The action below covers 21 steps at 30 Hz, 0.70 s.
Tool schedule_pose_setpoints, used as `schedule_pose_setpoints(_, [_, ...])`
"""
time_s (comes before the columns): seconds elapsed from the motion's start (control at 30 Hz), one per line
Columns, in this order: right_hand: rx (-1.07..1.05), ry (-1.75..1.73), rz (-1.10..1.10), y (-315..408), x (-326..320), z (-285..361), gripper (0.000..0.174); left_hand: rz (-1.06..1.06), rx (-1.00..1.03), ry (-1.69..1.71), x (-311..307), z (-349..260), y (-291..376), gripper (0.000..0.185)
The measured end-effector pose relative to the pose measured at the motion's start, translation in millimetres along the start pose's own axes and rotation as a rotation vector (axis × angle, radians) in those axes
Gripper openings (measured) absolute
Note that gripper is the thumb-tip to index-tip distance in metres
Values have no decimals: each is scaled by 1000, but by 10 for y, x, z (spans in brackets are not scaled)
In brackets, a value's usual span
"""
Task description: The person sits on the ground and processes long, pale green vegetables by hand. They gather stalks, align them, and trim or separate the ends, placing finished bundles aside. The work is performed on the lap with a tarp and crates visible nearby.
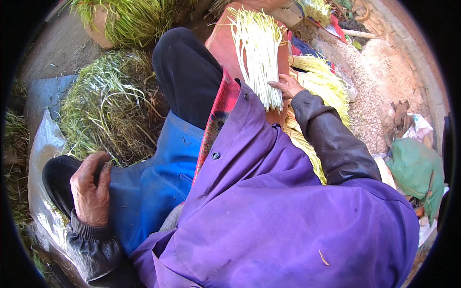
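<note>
Long pale stalks with yellow-green tips, looking like blanched chives, lie as a bunch (pixel 257 61) across a reddish board (pixel 223 43). My right hand (pixel 286 86) rests at the right edge of that bunch near its white lower ends, fingers spread; whether it grips any stalks is not clear. My left hand (pixel 92 187) is over my left knee, fingers curled, thumb and fingertips close together. At those fingertips is the edge of a heap of green stalks and dry roots (pixel 111 104); whether a thin strand is pinched there cannot be told.
More yellow stalks (pixel 320 86), some tied with red bands, lie right of the board. A large green bundle (pixel 133 21) is at the upper left. Pale scraps (pixel 367 86) and a green bag (pixel 414 169) lie at the right. Clear plastic sheeting (pixel 45 144) lies at the left.
</note>
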State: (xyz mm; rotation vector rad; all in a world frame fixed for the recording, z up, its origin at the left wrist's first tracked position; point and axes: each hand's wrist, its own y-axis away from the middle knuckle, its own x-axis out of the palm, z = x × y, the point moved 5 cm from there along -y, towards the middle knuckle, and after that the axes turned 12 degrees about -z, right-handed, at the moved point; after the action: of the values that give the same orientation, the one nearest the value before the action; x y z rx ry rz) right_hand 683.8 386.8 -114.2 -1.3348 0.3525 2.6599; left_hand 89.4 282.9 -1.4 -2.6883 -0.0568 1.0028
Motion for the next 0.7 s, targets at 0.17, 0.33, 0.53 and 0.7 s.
schedule_pose_setpoints(0.17, [174,-38,-117,104,-3,93,63,-6,-21,3,-23,36,28,16])
schedule_pose_setpoints(0.33, [11,-5,-137,182,18,159,69,1,-51,-18,-60,55,46,16])
schedule_pose_setpoints(0.53, [-22,352,-277,87,-158,172,72,-35,-30,-79,-155,-1,104,17])
schedule_pose_setpoints(0.7, [-344,81,-362,-39,-392,997,51,-1,-43,-183,-203,-38,196,18])
